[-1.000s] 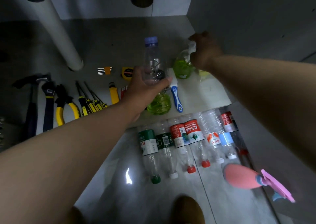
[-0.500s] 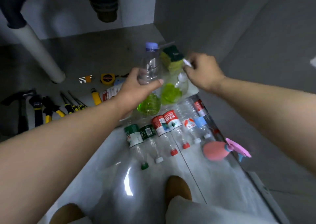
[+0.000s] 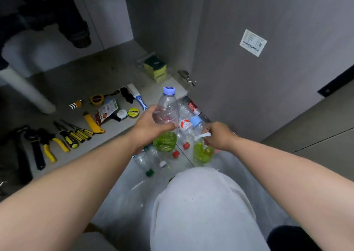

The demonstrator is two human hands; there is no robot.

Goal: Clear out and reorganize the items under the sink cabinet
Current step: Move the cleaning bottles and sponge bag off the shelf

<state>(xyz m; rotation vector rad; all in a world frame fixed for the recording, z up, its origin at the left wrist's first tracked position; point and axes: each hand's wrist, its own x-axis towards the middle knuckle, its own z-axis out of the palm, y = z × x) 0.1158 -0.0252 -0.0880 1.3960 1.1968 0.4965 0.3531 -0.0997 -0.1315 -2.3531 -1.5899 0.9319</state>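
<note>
Pliers [image 3: 47, 147] and screwdrivers [image 3: 76, 133] lying in a row on cabinet floor [image 3: 86, 72] at left, with tape measure [image 3: 96, 99] lying behind them. Left grip [image 3: 151, 128] wrapping round middle of clear bottle [image 3: 168, 105], blue cap up, green liquid at bottom, holding it upright in air over empty bottles [image 3: 151, 158] lying on tiled floor. Sponges [image 3: 155, 68] sitting at cabinet's right wall. Right grip [image 3: 218, 135] pinching white top of spray bottle [image 3: 203, 152], green liquid inside, hanging near the clear bottle, not touching it.
</note>
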